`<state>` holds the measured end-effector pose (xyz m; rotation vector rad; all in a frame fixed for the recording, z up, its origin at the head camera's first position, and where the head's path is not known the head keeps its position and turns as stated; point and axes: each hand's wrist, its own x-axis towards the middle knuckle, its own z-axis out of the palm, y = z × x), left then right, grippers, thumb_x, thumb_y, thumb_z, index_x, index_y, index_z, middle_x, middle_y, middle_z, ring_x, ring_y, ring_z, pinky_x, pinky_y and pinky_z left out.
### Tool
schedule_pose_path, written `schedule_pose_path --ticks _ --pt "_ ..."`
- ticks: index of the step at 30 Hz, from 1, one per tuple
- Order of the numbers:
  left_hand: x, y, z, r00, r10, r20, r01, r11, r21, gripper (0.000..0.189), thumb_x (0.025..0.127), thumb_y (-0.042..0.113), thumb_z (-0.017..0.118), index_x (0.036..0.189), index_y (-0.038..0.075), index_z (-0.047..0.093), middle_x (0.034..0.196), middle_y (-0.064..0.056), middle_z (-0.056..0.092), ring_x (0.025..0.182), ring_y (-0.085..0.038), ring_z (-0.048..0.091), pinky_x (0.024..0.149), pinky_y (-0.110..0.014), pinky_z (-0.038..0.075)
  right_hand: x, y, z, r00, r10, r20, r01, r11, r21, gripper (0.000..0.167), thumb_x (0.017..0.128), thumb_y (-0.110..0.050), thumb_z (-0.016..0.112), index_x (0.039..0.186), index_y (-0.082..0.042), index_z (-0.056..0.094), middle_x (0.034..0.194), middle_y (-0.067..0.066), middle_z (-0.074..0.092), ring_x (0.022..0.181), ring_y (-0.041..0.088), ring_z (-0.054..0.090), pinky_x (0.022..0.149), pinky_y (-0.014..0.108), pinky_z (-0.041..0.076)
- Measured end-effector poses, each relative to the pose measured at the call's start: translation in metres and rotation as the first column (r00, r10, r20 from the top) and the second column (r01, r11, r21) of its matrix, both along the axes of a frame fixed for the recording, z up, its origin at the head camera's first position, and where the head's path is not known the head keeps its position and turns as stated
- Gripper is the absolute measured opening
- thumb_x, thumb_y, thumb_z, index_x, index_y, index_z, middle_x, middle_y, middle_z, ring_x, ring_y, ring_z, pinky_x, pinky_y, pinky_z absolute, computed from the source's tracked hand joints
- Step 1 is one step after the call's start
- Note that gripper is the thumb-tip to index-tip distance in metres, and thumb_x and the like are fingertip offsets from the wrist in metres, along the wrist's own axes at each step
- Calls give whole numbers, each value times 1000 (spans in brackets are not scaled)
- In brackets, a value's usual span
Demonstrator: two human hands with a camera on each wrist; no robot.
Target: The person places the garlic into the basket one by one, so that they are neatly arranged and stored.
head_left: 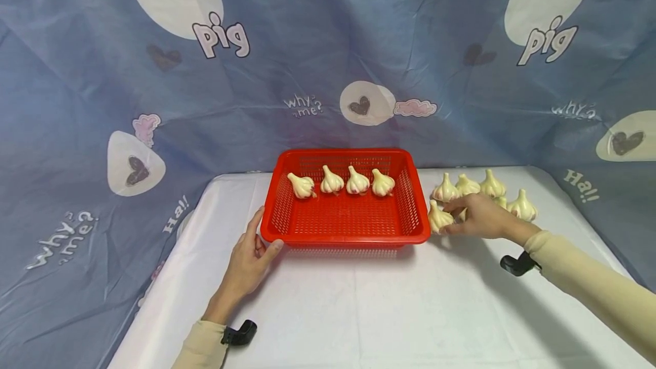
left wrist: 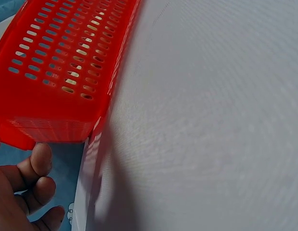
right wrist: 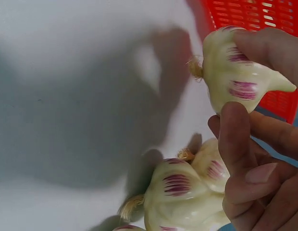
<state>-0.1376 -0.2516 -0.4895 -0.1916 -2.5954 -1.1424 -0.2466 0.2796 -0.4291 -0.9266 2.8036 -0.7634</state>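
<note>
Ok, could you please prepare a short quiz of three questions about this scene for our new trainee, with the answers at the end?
1. How many garlic bulbs lie inside the red basket?
2. True or false: the right hand holds a garlic bulb.
3. Which basket corner is the left hand nearest, as seen in the head view? a) far right; b) near left; c) near right.

Key: 1. Four; 2. True; 3. b.

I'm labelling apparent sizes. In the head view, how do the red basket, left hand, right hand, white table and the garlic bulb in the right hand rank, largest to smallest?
1. White table
2. Red basket
3. Left hand and right hand: too alike to rank apart
4. Held garlic bulb
</note>
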Motion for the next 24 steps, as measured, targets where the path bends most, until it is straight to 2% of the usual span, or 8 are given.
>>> schedule_pose_path --ticks 4,9,12,16,24 --pt "1 0 0 1000 3 4 -3 1000 2 87 95 33 78 168 26 31 74 -1 53 72 -14 47 66 -30 39 -1 0 6 999 -22 30 22 1000 -1 49 81 -33 93 115 0 79 96 4 81 69 5 66 57 23 49" --pt "1 0 1 1000 5 6 -5 1000 3 87 95 33 78 168 26 31 74 1 53 73 -15 47 66 -30 39 -6 3 19 999 -46 -24 47 999 21 41 79 -33 94 108 -5 82 93 -3 81 72 5 63 64 24 51" --pt "1 1 1 1000 4 3 -4 1000 -2 87 95 32 78 168 26 31 74 0 52 73 -14 47 66 -30 39 -9 5 27 997 -66 -49 68 997 38 36 79 -33 93 104 -9 83 91 -5 81 68 4 60 63 24 48" --pt "1 0 0 1000 6 1 -6 1000 -2 87 95 32 78 168 25 31 74 1 52 72 -14 47 65 -30 39 -13 7 36 994 -106 -24 107 993 48 33 79 -35 92 102 -13 83 90 -6 81 65 3 61 62 25 47" --pt "0 0 0 1000 5 -3 -5 1000 -3 87 95 33 78 168 26 31 74 -1 52 72 -14 47 65 -30 38 -15 8 42 985 -169 19 168 985 48 32 78 -37 94 100 -17 83 90 -7 80 76 12 68 68 25 49"
